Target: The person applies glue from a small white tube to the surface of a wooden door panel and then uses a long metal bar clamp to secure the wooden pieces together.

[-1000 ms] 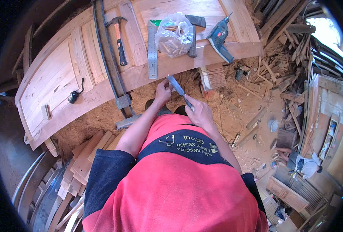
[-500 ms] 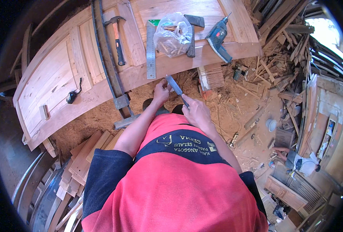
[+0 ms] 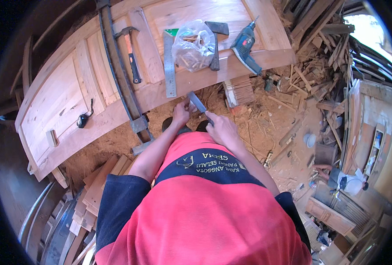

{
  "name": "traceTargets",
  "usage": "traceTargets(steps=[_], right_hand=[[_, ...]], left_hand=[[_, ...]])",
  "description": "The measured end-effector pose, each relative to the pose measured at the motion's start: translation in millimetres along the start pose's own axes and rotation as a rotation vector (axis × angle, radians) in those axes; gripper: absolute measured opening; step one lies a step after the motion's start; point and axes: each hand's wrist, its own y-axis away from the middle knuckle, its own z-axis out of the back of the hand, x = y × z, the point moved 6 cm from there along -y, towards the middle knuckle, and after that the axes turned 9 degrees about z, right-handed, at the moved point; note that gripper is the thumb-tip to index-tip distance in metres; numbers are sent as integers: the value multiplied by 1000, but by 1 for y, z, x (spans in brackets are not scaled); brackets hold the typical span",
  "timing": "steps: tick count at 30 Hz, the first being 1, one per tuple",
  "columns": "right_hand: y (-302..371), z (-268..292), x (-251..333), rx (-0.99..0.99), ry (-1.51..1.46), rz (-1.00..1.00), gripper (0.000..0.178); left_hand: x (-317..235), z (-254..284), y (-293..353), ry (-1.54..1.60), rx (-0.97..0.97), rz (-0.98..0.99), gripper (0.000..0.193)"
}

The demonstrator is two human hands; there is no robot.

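Note:
My right hand (image 3: 223,127) is wrapped round the dark handle of a broad-bladed knife (image 3: 197,102), its blade slanting up and to the left. Close beside the blade's tip, my left hand (image 3: 181,115) is closed in a pinch. Whatever sits between those fingers is too small to name. Both hands are in front of my body, just short of a panelled wooden door (image 3: 154,95). On the door lie a clear plastic bag (image 3: 191,52) of small wood pieces, a steel try square (image 3: 170,70), a claw hammer (image 3: 131,57), a dark-headed mallet (image 3: 217,28) and a power drill (image 3: 245,44).
A long bar clamp (image 3: 118,62) crosses the door. Left of it are a black tape measure (image 3: 82,120) and a small wood block (image 3: 51,138). Stacked boards (image 3: 99,183) stand at lower left. Scrap wood (image 3: 308,84) litters the right, where another person (image 3: 350,184) works low down.
The knife and both hands sit slightly lower in view, with the knife still by my left fingers. The view has shifted a little. The person at right has moved slightly.

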Motion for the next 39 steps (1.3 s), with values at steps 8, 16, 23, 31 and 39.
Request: traceTargets(steps=[8,16,23,31,39], right_hand=[[98,12,-177,-593,-462,-421,40],[-22,128,-299,-1171,-142,-283,34],[-150,179,-357,-951,102,-502,41],[-190,214,-407,-822,123,-425,46],[-231,222,-155,-542,-428,207,42]], left_hand=[[-33,5,44,-193,370,-115,36],[-165,68,69,-15,154,-306,32],[-224,133,41,-55,-175,-210,29],[-231,140,30,190,-416,-46,27],[-289,133,-13,100,-394,-150,22]])
